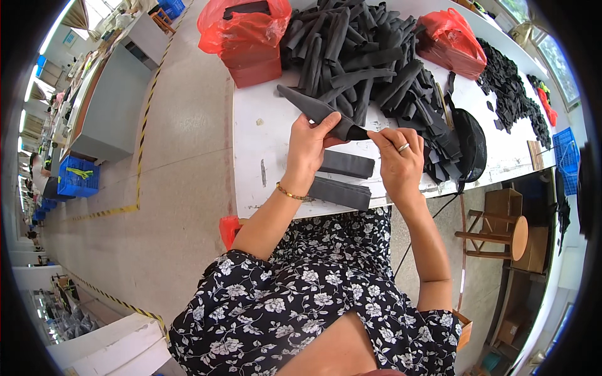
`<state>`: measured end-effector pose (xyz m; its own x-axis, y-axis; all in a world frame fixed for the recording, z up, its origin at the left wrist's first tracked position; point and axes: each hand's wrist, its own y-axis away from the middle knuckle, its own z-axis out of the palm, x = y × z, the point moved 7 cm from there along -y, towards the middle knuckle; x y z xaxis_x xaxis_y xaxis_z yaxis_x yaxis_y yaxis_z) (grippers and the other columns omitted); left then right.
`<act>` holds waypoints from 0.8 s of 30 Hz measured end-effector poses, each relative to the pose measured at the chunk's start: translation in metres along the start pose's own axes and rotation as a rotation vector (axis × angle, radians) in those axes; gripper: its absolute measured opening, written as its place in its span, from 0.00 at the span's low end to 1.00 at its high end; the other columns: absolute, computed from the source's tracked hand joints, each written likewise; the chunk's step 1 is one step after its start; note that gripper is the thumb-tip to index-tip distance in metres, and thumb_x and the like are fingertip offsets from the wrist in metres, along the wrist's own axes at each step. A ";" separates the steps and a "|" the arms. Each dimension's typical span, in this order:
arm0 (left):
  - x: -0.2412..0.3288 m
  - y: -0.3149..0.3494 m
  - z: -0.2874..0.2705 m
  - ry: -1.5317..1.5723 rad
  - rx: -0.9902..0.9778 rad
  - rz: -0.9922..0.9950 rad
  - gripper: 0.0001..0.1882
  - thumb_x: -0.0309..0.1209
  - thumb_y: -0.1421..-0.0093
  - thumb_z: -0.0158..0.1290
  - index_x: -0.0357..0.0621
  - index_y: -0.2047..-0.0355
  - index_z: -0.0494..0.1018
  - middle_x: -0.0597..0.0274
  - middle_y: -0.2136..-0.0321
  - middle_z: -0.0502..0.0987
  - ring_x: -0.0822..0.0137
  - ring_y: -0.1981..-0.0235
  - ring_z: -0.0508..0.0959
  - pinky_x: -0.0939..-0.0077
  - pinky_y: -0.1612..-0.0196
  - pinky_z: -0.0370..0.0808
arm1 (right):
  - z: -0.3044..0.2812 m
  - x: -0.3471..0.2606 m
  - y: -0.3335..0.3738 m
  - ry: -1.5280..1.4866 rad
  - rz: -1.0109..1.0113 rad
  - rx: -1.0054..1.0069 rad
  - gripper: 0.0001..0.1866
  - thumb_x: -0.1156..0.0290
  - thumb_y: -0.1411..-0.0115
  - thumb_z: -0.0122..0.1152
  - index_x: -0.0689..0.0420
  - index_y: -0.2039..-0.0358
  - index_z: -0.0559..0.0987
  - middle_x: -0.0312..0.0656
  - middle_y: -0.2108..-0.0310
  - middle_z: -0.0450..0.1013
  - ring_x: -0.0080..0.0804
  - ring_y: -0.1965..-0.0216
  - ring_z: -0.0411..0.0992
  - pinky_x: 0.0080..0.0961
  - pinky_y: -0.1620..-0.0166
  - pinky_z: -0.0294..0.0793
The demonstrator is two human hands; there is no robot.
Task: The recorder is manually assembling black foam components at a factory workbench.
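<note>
Above the white table's near edge I hold a dark grey fabric strip slanting between both hands. My left hand is closed round its middle, thumb on top. The fingers of my right hand pinch its lower right end, where the cloth looks folded or tubular. Just below, on the table, lie two neat stacks of flat dark strips, an upper stack and a lower stack. Beyond my hands spreads a large heap of similar rolled or curled strips.
Red plastic bags stand at the far left and far right of the heap. Small dark pieces are piled at the right, near a black mesh item with a cord. A wooden stool stands below the table to the right.
</note>
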<state>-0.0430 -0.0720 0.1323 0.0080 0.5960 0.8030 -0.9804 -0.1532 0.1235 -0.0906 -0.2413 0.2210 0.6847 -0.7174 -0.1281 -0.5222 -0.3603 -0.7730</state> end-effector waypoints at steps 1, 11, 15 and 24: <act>0.001 0.002 0.003 0.018 -0.016 0.005 0.14 0.25 0.42 0.59 0.31 0.60 0.68 0.53 0.67 0.78 0.63 0.70 0.82 0.70 0.70 0.85 | 0.000 -0.001 0.000 0.028 -0.022 0.000 0.16 0.78 0.57 0.62 0.54 0.64 0.82 0.31 0.67 0.73 0.30 0.62 0.70 0.30 0.59 0.66; 0.002 0.025 0.025 0.067 0.044 0.287 0.22 0.17 0.46 0.61 0.37 0.54 0.62 0.54 0.64 0.76 0.68 0.64 0.80 0.74 0.63 0.84 | 0.007 -0.018 0.008 0.132 0.036 0.064 0.22 0.77 0.52 0.63 0.55 0.53 0.78 0.37 0.59 0.71 0.36 0.60 0.69 0.33 0.56 0.66; 0.016 0.029 0.032 0.038 -0.038 0.426 0.17 0.22 0.41 0.58 0.36 0.54 0.65 0.53 0.64 0.78 0.65 0.60 0.80 0.71 0.56 0.80 | 0.010 -0.013 0.013 -0.144 0.148 0.053 0.30 0.76 0.54 0.69 0.56 0.48 0.73 0.42 0.56 0.71 0.41 0.60 0.69 0.36 0.55 0.66; -0.025 0.028 0.053 0.286 -0.403 0.088 0.12 0.34 0.32 0.47 0.38 0.56 0.72 0.53 0.65 0.79 0.54 0.45 0.73 0.58 0.41 0.68 | 0.020 -0.012 0.017 -0.262 0.143 -0.130 0.23 0.82 0.54 0.66 0.59 0.56 0.71 0.46 0.59 0.72 0.49 0.62 0.71 0.39 0.58 0.71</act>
<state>-0.0598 -0.1332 0.1467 -0.0773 0.7952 0.6013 -0.9734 0.0704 -0.2182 -0.0978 -0.2273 0.1971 0.6983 -0.5948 -0.3983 -0.6717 -0.3521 -0.6518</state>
